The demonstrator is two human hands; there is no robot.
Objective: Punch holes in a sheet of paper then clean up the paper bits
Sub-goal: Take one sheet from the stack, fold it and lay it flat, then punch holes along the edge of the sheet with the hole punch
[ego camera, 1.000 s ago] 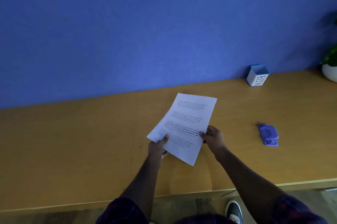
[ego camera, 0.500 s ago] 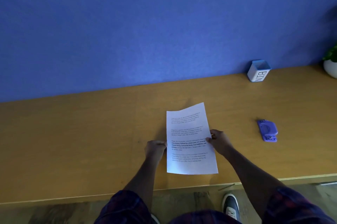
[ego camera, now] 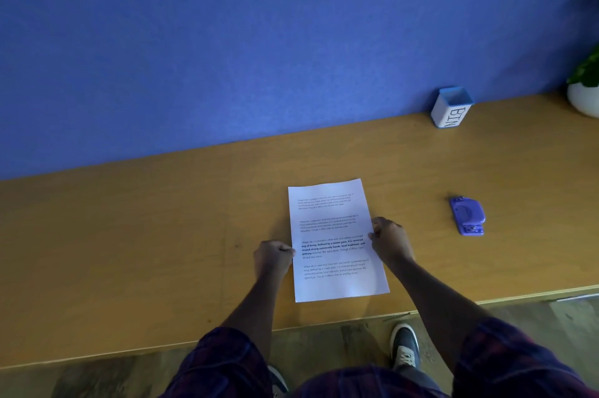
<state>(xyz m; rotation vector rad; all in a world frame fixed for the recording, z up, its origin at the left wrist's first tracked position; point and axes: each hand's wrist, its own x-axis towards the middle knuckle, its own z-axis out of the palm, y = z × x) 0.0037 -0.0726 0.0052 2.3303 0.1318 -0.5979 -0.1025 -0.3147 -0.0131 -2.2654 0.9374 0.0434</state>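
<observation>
Sheet of paper (ego camera: 337,240): one white printed page, lying flat on the bench (ego camera: 129,251), its long side running away from me, its near short edge close to the bench's front edge, roughly midway along the length of bench in view. Four blocks of text, the third partly bold.

Head view, item by item:

My left hand (ego camera: 273,260): at the sheet's left long edge, fingers curled into a loose fist, thumb and fingertips at the paper's margin. It seems to pinch the edge, though the contact is small in the picture.

My right hand (ego camera: 390,240): at the sheet's right long edge, fingers curled, thumb lying on the margin, gripping that edge.

Hole punch (ego camera: 466,215): small, purple, lying on the bench to the right of the sheet, well apart from it and from my right hand.

Bin (ego camera: 450,108): small square white container with a blue rim, lettered "BIN", standing at the bench's back edge against the blue wall (ego camera: 259,41), beyond the punch.

Plant pot (ego camera: 585,99): white, with green leaves, at the back right of the bench, cut off by the frame.

Shoe (ego camera: 405,347): on the floor below the bench's front edge.
</observation>
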